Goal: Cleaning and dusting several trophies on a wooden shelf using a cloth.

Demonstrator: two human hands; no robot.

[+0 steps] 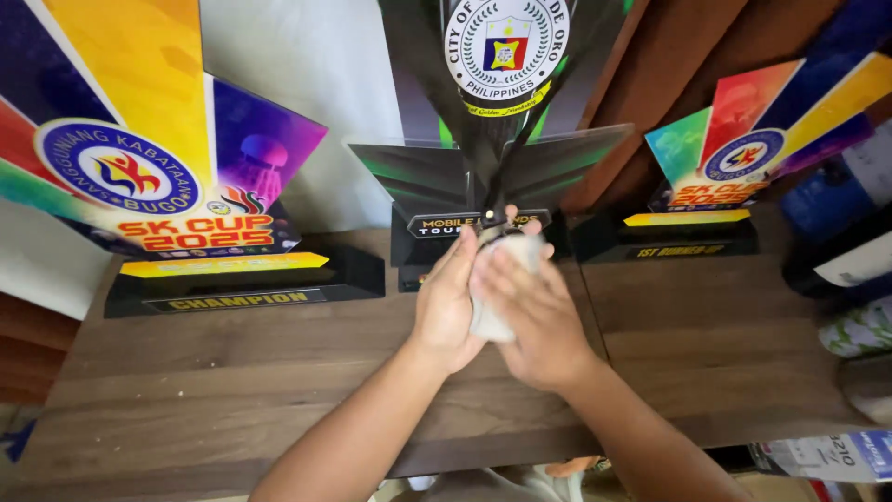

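Both my hands meet over the middle of a dark wooden shelf (232,372). My left hand (448,302) and my right hand (534,316) are wrapped together around a pale grey cloth-like bundle (485,321), which is partly hidden between the palms. Black cords (497,177) run up from the bundle in front of the dark middle trophy (437,177), a black and green plaque with a round seal on top. My fingers sit right at that trophy's base.
A large colourful trophy (139,167) on a black base stands at the left. A smaller colourful one (734,158) stands at the right. Bottles and packages (850,232) crowd the far right edge. A white wall lies behind.
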